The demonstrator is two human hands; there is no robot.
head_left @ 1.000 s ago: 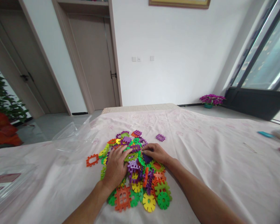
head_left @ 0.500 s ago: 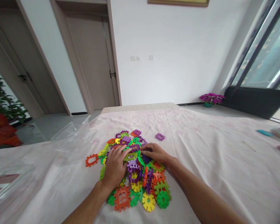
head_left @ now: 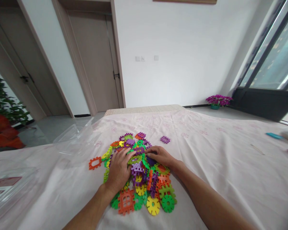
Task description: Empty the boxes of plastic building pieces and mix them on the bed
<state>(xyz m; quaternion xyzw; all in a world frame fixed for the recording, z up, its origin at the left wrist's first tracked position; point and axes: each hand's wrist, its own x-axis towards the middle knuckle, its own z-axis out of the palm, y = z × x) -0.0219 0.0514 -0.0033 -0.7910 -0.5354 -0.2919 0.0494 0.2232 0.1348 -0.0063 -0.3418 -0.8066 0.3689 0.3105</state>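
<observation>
A heap of colourful plastic building pieces point(head_left: 138, 167) lies on the cloth, with toothed frames, bricks and notched discs mixed together. My left hand point(head_left: 120, 167) rests over the heap's left side, its fingers stretched across the pieces. On the upper right side, my right hand point(head_left: 160, 156) has its thumb and fingers drawn close together among the pieces; whatever is between the fingertips is hidden. Below its thumb shows a dark blue piece point(head_left: 150, 160). Nearest me are an orange window piece point(head_left: 126, 202), a yellow disc point(head_left: 153, 206) and a green disc point(head_left: 168, 203).
An orange frame point(head_left: 95, 163) lies left of the heap and a purple toothed piece point(head_left: 165, 139) beyond it. Clear plastic containers point(head_left: 72, 139) stand at the left. A blue item point(head_left: 274, 135) and a thin stick point(head_left: 257, 149) lie at the right on the pink-patterned cloth point(head_left: 206, 153).
The whole view has shifted very slightly. Both hands stay at nearly the same spots on the heap, and no piece has visibly moved.
</observation>
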